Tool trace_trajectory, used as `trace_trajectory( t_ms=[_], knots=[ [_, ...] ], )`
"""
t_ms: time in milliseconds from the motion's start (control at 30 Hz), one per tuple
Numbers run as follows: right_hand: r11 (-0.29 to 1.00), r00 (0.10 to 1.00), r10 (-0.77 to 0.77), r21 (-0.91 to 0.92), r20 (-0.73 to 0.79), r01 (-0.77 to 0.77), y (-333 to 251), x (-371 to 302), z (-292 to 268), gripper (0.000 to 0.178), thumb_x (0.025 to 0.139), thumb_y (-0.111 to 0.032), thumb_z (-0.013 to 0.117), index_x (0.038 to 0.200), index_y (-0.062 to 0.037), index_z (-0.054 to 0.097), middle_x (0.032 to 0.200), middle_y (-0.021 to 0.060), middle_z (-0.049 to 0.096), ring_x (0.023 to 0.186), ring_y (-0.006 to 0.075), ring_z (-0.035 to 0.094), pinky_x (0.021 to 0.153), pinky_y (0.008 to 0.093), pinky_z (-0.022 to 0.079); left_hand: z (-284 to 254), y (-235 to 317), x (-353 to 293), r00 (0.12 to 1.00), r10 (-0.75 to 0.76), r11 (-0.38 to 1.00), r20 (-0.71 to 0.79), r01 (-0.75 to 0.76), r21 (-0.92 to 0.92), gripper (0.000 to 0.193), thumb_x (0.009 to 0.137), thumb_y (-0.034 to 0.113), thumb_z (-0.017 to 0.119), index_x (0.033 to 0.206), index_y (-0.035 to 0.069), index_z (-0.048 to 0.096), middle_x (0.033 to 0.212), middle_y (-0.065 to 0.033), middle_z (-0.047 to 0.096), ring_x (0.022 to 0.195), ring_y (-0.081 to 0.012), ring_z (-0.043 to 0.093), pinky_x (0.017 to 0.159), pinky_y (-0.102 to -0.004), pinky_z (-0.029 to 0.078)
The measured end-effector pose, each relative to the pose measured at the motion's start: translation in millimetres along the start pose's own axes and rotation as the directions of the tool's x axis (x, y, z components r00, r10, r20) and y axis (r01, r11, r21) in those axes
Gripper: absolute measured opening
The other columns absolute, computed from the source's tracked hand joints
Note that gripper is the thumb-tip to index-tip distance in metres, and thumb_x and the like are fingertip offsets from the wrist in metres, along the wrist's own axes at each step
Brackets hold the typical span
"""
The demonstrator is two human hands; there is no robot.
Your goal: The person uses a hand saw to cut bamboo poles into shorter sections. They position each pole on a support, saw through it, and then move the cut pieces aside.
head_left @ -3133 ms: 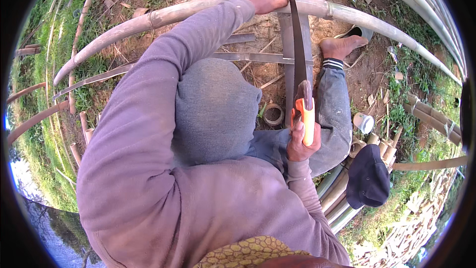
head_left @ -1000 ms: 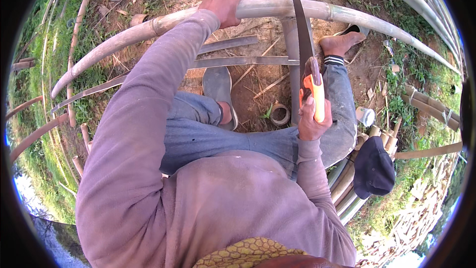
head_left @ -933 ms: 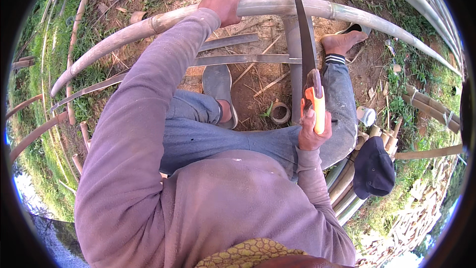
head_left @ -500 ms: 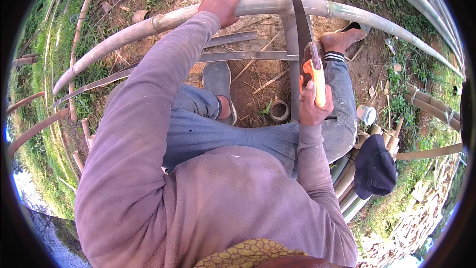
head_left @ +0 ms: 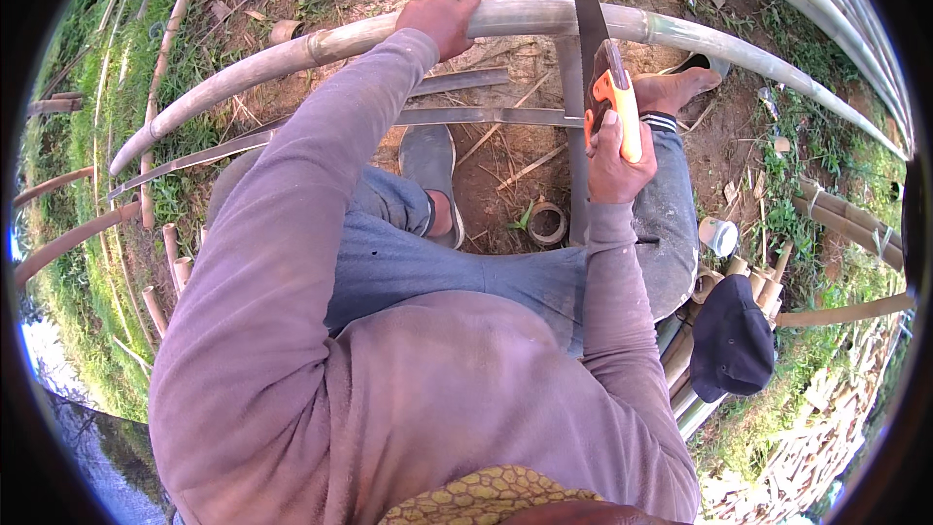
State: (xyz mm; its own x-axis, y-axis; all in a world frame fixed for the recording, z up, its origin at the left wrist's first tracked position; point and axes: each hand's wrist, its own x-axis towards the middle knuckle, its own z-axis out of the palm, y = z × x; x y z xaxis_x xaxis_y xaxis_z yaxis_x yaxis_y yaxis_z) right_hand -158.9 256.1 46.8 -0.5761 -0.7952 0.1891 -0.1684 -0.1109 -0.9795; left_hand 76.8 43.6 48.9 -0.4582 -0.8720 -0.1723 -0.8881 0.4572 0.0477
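A long bamboo pole (head_left: 525,17) lies crosswise in front of me. My left hand (head_left: 440,22) is closed over it, left of the middle. My right hand (head_left: 620,160) grips the orange handle of a handsaw (head_left: 627,109), its fingers wrapped round. The saw's dark blade points away from me and crosses the pole to the right of my left hand. Under the pole runs a narrow beam (head_left: 575,175), lengthwise between my legs. Whether the teeth have cut into the bamboo I cannot make out.
Split bamboo strips (head_left: 466,117) lie across below the pole. A short bamboo ring (head_left: 547,223) sits on the soil near the beam. At the right are a white cup (head_left: 718,235) and a dark cap (head_left: 731,340) on bamboo pieces. More poles (head_left: 826,24) stretch along the far right.
My right hand has pushed the saw forward, so its handle is now closer to the pole. My left hand keeps its hold on the bamboo.
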Motion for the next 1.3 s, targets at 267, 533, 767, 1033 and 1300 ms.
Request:
trace_trajectory(
  t_ms=[267, 533, 767, 1033, 1300],
  knots=[
    [0.983, 0.998, -0.038, -0.179, 0.058, 0.048, -8, -118, -96, 0.026, 0.105, -0.023, 0.072, 0.1, 0.0001, 0.061, 0.069, 0.0043, 0.063, 0.054, 0.0077, 0.056, 0.05, 0.0235, 0.047, 0, -2, -1, 0.998, -0.027, 1.0, 0.059, 0.027, 0.005, 0.058, 0.091, 0.041, 0.078, 0.14, 0.021, 0.053, 0.128, -0.0108, 0.07, 0.116, -0.0341, 0.072, 0.096, -0.0497, 0.06],
    [0.998, 0.999, -0.034, -0.047, 0.009, 0.035, -1, 17, 8, 0.014, 0.103, -0.01, 0.074, 0.096, -0.0012, 0.066, 0.077, -0.0003, 0.066, 0.066, 0.0029, 0.057, 0.057, 0.0235, 0.047, -8, 10, 1, 0.999, -0.006, 1.0, 0.054, 0.006, -0.003, 0.058, 0.091, 0.039, 0.079, 0.139, 0.02, 0.053, 0.128, -0.0104, 0.07, 0.116, -0.0342, 0.072, 0.097, -0.0493, 0.06],
    [0.986, 0.996, 0.088, -0.142, 0.001, -0.087, -22, -117, -91, 0.018, 0.101, -0.015, 0.074, 0.1, 0.0018, 0.068, 0.074, 0.0023, 0.068, 0.064, 0.0083, 0.063, 0.06, 0.0271, 0.052, 6, 5, -4, 1.0, 0.002, 1.0, -0.021, -0.002, 0.031, 0.058, 0.09, 0.038, 0.081, 0.137, 0.019, 0.054, 0.125, -0.0096, 0.07, 0.116, -0.033, 0.072, 0.098, -0.0473, 0.059],
    [0.985, 0.997, 0.021, -0.175, 0.08, -0.006, -6, -24, -17, 0.027, 0.107, -0.02, 0.068, 0.088, -0.0053, 0.059, 0.065, 0.0005, 0.058, 0.057, 0.0092, 0.054, 0.055, 0.0273, 0.043, 7, -11, -19, 0.991, 0.014, 0.999, -0.132, -0.018, -0.028, 0.051, 0.088, 0.031, 0.081, 0.132, 0.016, 0.059, 0.12, -0.0121, 0.072, 0.113, -0.0331, 0.073, 0.096, -0.0476, 0.058],
    [0.994, 0.994, 0.093, -0.06, 0.053, -0.09, 17, -37, -26, 0.03, 0.108, -0.03, 0.066, 0.098, -0.0029, 0.059, 0.073, 0.0024, 0.059, 0.058, 0.0083, 0.053, 0.051, 0.0217, 0.041, -11, -24, 27, 0.943, 0.163, 0.967, 0.29, -0.095, -0.236, 0.074, 0.069, 0.047, 0.091, 0.133, 0.015, 0.07, 0.119, -0.0151, 0.077, 0.114, -0.0357, 0.073, 0.1, -0.0497, 0.056]
  ],
)
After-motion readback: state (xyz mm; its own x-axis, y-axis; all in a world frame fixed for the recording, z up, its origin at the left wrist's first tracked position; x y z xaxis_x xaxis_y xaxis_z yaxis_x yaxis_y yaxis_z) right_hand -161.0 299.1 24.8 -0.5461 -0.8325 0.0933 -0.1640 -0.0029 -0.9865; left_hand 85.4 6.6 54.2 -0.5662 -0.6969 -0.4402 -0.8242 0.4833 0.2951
